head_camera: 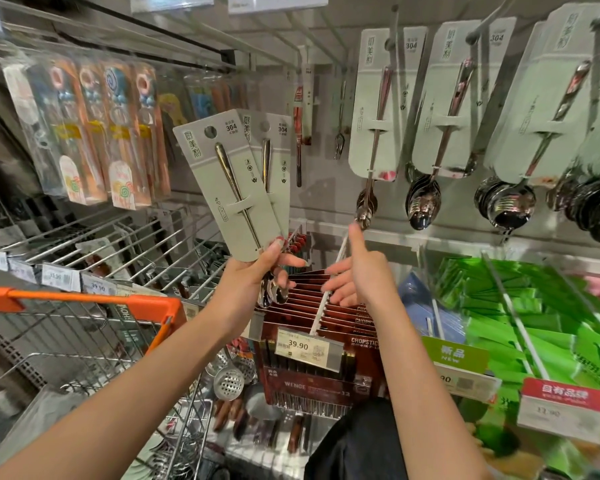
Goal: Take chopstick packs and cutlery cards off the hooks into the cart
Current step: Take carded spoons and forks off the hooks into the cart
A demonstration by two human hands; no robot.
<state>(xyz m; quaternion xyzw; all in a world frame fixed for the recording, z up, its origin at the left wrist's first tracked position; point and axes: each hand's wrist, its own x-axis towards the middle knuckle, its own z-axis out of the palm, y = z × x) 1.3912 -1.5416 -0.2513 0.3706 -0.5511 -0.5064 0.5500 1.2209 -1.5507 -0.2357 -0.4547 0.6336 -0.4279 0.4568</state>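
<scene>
A shopper's two bare forearms reach up from the bottom edge, over a wire cart (84, 327) with an orange rim at 8 o'clock, positioned close under the left arm, likely so picked stock can drop straight in. Nothing can be made out through its mesh from here.

At centre, the left hand (253, 271) pinches two pale green cutlery cards (236, 181) by their lower ends, thumb on the front card and fingers curled behind, the cards fanned upward toward 11 o'clock; spoon bowls hang below the grip. Holding them low leaves the hook holes free and the labels readable.

Just to its right, the right hand (357, 271) holds nothing: forefinger straight, tip at a hanging spoon bowl (362, 216), other fingers loosely spread over the hook of dark red chopstick packs (312, 341) at 6 o'clock, price tag 39.90. It appears poised to pick the next item.

Farther back, from 1 to 3 o'clock, more carded spoons (440, 109) hang in rows on hooks. At 10 o'clock, children's chopstick packs (94, 133) hang in clear sleeves. Green packets (520, 306) fill hooks at 4 o'clock.
</scene>
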